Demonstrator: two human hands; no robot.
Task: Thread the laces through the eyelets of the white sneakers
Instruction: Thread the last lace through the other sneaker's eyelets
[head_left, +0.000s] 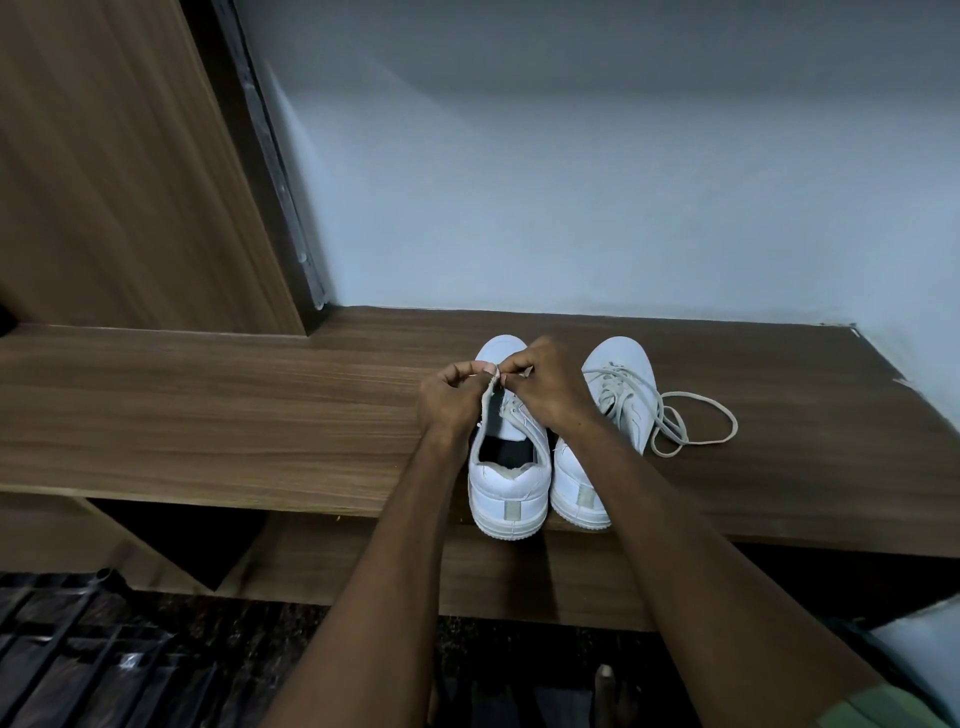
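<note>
1. The left hand (451, 397) has its fingers curled, pinching the left eyelet flap of the left white leather sneaker (508, 467) near the toe end.
2. The right hand (545, 387) is curled too, its fingertips pinching the pale flat lace (511, 410) against the same flap; the two hands touch.
3. Both bare forearms reach from the near edge towards the far wall.
4. Both sneakers stand side by side on the brown wood-grain shelf (234, 415), heels near.
5. The right white sneaker (602, 441) has a loose lace (696, 426) trailing right across the shelf.

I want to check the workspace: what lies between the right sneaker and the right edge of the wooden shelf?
In the head view, the loose lace of the right sneaker loops over the wooden shelf there; beyond it the wood is bare.
</note>
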